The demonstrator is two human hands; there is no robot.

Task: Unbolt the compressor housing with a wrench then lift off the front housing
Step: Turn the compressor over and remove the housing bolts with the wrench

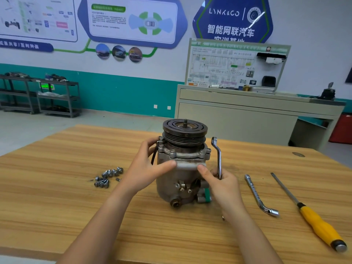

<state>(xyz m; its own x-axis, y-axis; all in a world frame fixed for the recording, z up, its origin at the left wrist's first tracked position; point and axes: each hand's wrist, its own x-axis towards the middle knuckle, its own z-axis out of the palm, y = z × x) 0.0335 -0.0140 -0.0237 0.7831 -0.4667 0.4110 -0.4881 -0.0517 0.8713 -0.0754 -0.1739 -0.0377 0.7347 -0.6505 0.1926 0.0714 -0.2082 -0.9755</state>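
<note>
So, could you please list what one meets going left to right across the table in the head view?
A pile of bolts → compressor → ring wrench → L-shaped socket wrench → yellow-handled screwdriver.

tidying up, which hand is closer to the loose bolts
Left. The left hand grips the compressor beside the bolts; the right hand, holding the wrench, is on its other side.

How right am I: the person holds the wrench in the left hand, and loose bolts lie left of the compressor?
One slip: the head view shows the wrench in the right hand, not the left hand, which holds the compressor. The loose bolts do lie left of it.
</note>
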